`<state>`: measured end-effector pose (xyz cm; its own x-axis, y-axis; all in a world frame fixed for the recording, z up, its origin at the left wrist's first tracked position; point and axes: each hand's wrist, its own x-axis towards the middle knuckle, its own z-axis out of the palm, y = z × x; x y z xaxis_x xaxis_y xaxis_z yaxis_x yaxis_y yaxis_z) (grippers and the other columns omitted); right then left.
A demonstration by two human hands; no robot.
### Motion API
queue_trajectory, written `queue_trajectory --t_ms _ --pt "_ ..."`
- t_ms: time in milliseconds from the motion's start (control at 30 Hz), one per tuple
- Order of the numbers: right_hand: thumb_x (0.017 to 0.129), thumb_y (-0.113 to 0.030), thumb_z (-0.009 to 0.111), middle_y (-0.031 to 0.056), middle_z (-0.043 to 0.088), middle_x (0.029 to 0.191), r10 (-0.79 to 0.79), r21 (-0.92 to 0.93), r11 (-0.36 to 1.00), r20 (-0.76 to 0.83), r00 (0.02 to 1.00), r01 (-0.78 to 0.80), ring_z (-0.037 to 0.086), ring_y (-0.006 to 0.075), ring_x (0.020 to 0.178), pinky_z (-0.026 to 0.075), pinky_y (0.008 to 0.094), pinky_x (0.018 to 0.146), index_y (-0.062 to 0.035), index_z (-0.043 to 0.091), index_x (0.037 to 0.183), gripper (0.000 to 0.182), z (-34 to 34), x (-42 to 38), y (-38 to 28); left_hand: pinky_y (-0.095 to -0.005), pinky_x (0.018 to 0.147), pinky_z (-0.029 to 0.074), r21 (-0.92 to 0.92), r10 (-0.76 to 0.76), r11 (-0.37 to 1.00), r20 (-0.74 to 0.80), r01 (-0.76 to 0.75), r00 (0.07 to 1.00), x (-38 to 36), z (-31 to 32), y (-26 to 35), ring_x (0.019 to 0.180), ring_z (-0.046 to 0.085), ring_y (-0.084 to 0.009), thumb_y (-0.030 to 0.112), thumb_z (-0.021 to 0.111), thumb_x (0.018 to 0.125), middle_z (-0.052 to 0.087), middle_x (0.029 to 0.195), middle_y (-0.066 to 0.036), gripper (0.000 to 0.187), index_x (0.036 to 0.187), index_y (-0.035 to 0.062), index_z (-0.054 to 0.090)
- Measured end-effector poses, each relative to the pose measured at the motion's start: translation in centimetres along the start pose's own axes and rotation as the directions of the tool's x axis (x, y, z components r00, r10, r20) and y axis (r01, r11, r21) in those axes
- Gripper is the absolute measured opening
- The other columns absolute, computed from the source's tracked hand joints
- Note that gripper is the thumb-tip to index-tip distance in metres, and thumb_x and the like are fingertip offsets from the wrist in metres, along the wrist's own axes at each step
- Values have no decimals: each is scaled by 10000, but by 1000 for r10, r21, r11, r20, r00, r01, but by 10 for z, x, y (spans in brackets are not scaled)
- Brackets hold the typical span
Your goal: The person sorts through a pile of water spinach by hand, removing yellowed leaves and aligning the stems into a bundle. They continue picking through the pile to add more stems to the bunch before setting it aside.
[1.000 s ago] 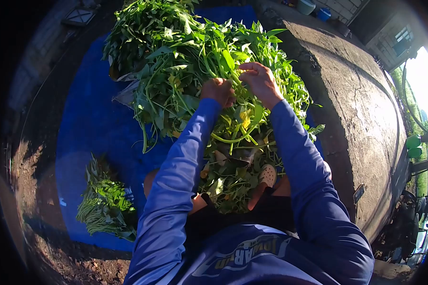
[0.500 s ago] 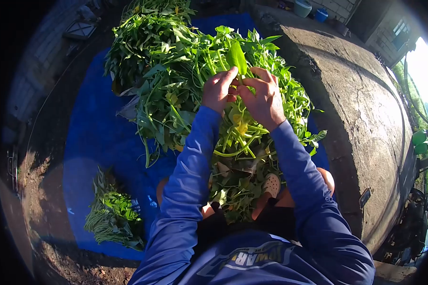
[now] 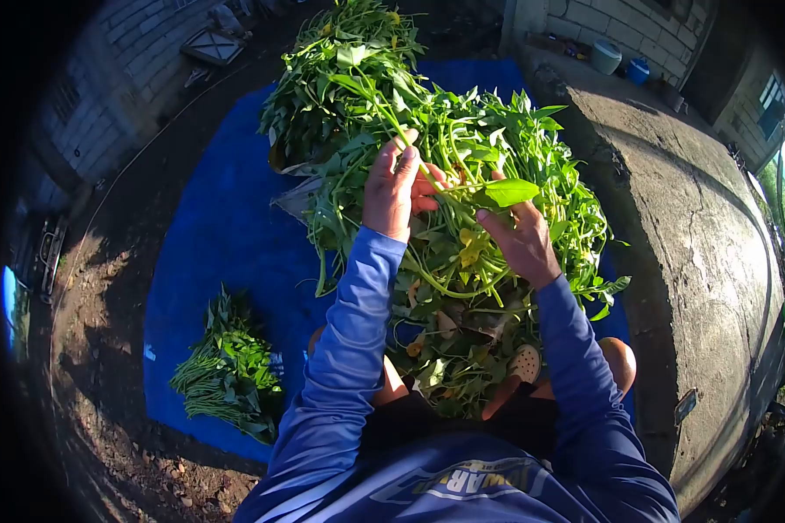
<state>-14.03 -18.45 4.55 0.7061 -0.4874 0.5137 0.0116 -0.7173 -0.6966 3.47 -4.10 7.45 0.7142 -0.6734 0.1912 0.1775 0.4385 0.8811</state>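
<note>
My left hand (image 3: 391, 190) is closed around a long green stem of water spinach (image 3: 384, 109), which slants up and to the left over the heap. To its right, my right hand (image 3: 528, 242) has thumb and fingers at a broad, bright leaf (image 3: 510, 192) on a side stalk; the leaf hides some fingertips. Both hands are above a large heap of leafy greens (image 3: 349, 174) with long stems. Below them lie yellowed leaves (image 3: 473, 248) and loose stems.
The heap rests on a blue tarp (image 3: 201, 218). A smaller bundle of greens (image 3: 235, 366) lies at lower left. Discarded-looking leaves (image 3: 453, 375) are between my feet. A raised concrete slab (image 3: 689, 227) runs along the right, with a pail (image 3: 605, 57) at its far end.
My hands have moved apart, the left one now holding a stem slanting up-left. The broad leaf, upright between both hands before, now points right beside my right hand. The view has shifted.
</note>
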Motion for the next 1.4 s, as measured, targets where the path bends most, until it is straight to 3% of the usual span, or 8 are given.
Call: queue_trajectory --t_ms 233,300,533,767,900,1033,1100,1400 --pt "838 -169 806 194 684 1096 -286 -402 894 -166 944 200 646 364 1079 517 460 931 -18 747 1059 274 -29 -6 -89 -298 638 631 -157 -72 985 41 78 997 -12 -25 22 892 777 -270 444 448 1126 720 952 -99 500 1327 12 603" --pt "845 -160 789 148 667 1039 -366 -189 923 -159 917 335 659 338 973 526 439 844 1 733 1085 294 -22 1 -115 -308 654 650 -175 -85 977 194 120 977 -19 -23 24 848 770 -235 384 464 1126 723 981 -92 433 1268 16 643" --pt "881 -222 759 136 742 820 99 114 987 116 988 -112 732 214 721 576 358 683 27 768 1003 277 0 60 -111 -264 514 620 -51 -159 986 -43 157 986 -23 5 -2 602 710 -147 417 634 1054 738 886 -67 327 1054 91 656" --pt "964 -229 764 56 745 913 110 297 944 127 986 -143 725 98 794 619 252 753 -6 750 1146 288 -5 94 -88 -288 720 609 381 -136 922 162 66 977 -29 7 -23 895 754 -175 413 658 1049 767 1050 -69 355 1116 69 718" --pt "911 -172 719 112 782 1043 137 122 982 74 988 -146 756 186 957 591 352 857 -56 778 1144 267 4 69 -7 -336 686 646 194 -8 980 -135 35 991 -26 -2 -2 834 765 -212 359 634 1065 736 973 -99 333 1098 31 686" --pt "972 -107 665 37 787 1108 243 -91 970 434 867 -226 722 151 1014 555 322 945 -102 780 1209 263 13 18 51 -452 729 676 -205 -79 976 -54 66 995 -11 -49 9 886 778 -361 357 607 1078 718 940 -112 323 1146 47 667" --pt "993 -167 672 57 791 1089 280 -6 956 321 905 -294 720 146 1018 551 314 953 -69 772 1217 264 10 9 42 -399 650 643 -370 -114 922 30 117 993 -4 -80 13 797 749 -289 389 603 1078 685 861 -53 334 1156 71 670" --pt "838 -389 809 99 740 795 51 158 981 368 928 -117 688 179 695 555 346 678 -10 789 994 410 24 29 -64 -209 587 548 214 -65 975 -10 66 998 -38 -21 13 677 666 -75 441 601 1075 682 910 -9 420 1213 64 725"
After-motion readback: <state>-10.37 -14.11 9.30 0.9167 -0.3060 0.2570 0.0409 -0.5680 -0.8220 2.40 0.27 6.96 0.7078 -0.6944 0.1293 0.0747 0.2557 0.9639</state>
